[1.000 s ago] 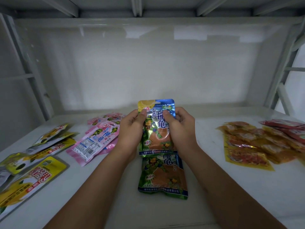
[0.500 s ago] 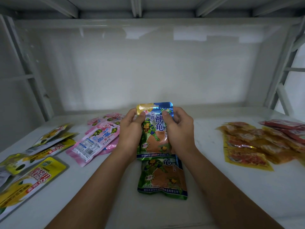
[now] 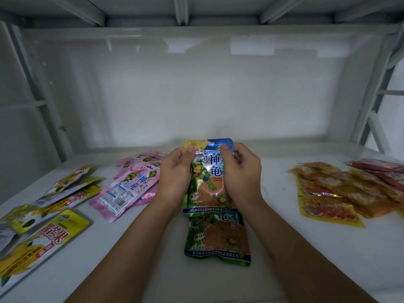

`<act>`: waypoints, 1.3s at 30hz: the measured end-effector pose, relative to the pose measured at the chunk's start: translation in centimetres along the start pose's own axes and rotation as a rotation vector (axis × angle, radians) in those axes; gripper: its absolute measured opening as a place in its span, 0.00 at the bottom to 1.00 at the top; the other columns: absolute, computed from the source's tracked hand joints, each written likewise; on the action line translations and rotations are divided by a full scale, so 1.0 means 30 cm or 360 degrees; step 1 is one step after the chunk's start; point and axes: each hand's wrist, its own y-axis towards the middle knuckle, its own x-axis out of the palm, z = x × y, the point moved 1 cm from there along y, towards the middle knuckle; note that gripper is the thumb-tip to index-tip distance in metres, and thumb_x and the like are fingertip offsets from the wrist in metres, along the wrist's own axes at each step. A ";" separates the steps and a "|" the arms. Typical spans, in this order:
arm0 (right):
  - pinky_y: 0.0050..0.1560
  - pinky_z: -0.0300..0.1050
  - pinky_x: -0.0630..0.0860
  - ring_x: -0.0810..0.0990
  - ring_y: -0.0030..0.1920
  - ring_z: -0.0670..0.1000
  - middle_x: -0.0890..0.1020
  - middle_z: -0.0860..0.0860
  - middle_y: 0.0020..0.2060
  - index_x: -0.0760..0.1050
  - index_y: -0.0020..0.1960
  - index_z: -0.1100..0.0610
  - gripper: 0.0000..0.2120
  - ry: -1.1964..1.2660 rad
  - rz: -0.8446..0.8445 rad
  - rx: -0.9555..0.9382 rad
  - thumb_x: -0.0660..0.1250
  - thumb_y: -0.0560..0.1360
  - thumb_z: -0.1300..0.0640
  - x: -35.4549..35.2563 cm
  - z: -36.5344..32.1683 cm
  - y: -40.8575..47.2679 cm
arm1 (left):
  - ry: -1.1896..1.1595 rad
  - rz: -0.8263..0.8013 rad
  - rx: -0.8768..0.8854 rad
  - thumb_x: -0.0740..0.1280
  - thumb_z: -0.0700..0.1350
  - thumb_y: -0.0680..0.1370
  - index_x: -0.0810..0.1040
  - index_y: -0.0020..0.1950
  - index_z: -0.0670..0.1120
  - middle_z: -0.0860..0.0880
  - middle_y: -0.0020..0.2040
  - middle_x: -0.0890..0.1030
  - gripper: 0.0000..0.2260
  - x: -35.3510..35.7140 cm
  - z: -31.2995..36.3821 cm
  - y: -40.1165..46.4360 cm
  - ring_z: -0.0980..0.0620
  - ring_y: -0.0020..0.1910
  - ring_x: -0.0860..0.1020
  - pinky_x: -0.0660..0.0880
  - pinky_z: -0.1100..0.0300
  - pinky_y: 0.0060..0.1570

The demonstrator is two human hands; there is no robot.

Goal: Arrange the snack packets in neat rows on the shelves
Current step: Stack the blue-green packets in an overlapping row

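Observation:
I hold a green and blue turtle snack packet (image 3: 207, 178) upright at the middle of the white shelf (image 3: 284, 248). My left hand (image 3: 175, 178) grips its left edge and my right hand (image 3: 242, 176) grips its right edge, thumbs on the front near the top. Its lower edge overlaps a second, matching turtle packet (image 3: 216, 239) that lies flat on the shelf just in front. Pink packets (image 3: 129, 189) lie in a loose pile to the left.
Yellow packets (image 3: 39, 237) lie scattered at the far left, near the shelf's front edge. Orange packets (image 3: 334, 193) and red packets (image 3: 380, 169) are heaped at the right. The back wall (image 3: 196, 88) and slanted frame struts close the shelf in.
The held packet has shifted slightly toward me and lower over the flat one. My thumbs have slid up toward its top corners.

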 end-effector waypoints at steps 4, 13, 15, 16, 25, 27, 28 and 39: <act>0.37 0.50 0.70 0.73 0.35 0.55 0.76 0.69 0.37 0.79 0.41 0.61 0.13 0.0080 -0.0037 0.0048 0.68 0.80 0.54 -0.003 -0.005 0.001 | -0.0069 0.0056 -0.0036 0.63 0.49 0.86 0.74 0.47 0.35 0.38 0.42 0.79 0.18 -0.002 -0.003 0.001 0.43 0.42 0.76 0.74 0.48 0.48; 0.36 0.49 0.67 0.69 0.33 0.53 0.71 0.63 0.30 0.72 0.35 0.64 0.22 0.0065 -0.0059 -0.0007 0.67 0.83 0.52 -0.005 0.013 0.005 | -0.0057 0.0150 -0.0104 0.64 0.44 0.86 0.80 0.45 0.49 0.36 0.46 0.85 0.11 -0.006 -0.017 0.022 0.40 0.44 0.82 0.77 0.46 0.46; 0.34 0.47 0.66 0.69 0.32 0.50 0.71 0.62 0.29 0.70 0.36 0.66 0.23 -0.0016 -0.0031 -0.0014 0.68 0.83 0.53 -0.008 0.017 0.009 | -0.0011 0.0121 -0.0097 0.65 0.47 0.85 0.80 0.48 0.45 0.41 0.47 0.86 0.09 -0.001 -0.023 0.023 0.40 0.47 0.85 0.79 0.46 0.49; 0.33 0.45 0.64 0.67 0.31 0.47 0.68 0.58 0.28 0.68 0.35 0.65 0.23 -0.0062 -0.0013 -0.0016 0.68 0.83 0.54 -0.011 0.017 0.009 | -0.0006 0.0101 -0.0100 0.66 0.48 0.85 0.80 0.49 0.43 0.41 0.46 0.87 0.11 -0.001 -0.028 0.024 0.40 0.48 0.85 0.79 0.45 0.51; 0.32 0.57 0.75 0.75 0.29 0.67 0.66 0.45 0.23 0.70 0.36 0.63 0.22 0.0091 -0.0292 0.0213 0.71 0.81 0.50 0.007 0.029 0.002 | -0.0078 0.0258 -0.0078 0.66 0.52 0.84 0.71 0.38 0.45 0.50 0.29 0.72 0.18 -0.015 -0.033 0.033 0.53 0.29 0.71 0.68 0.60 0.33; 0.32 0.53 0.76 0.79 0.30 0.63 0.67 0.47 0.25 0.72 0.37 0.64 0.21 0.0026 -0.0358 0.0163 0.71 0.80 0.51 0.016 0.040 -0.001 | -0.0133 0.0299 -0.0101 0.66 0.49 0.85 0.74 0.39 0.46 0.47 0.33 0.79 0.15 -0.023 -0.031 0.039 0.49 0.33 0.77 0.75 0.55 0.38; 0.32 0.46 0.73 0.75 0.28 0.55 0.67 0.48 0.25 0.70 0.36 0.63 0.21 -0.0007 -0.0346 0.0136 0.70 0.81 0.51 0.015 0.039 -0.002 | -0.0193 0.0285 -0.0126 0.67 0.48 0.85 0.77 0.42 0.44 0.43 0.37 0.82 0.14 -0.023 -0.028 0.038 0.45 0.37 0.81 0.78 0.50 0.42; 0.34 0.44 0.67 0.68 0.29 0.49 0.68 0.54 0.26 0.68 0.31 0.58 0.24 0.0023 -0.0220 0.0072 0.68 0.83 0.51 0.006 0.024 -0.004 | -0.0245 0.0019 -0.0136 0.69 0.50 0.83 0.85 0.56 0.41 0.39 0.51 0.88 0.13 -0.014 -0.024 0.018 0.37 0.49 0.87 0.83 0.42 0.49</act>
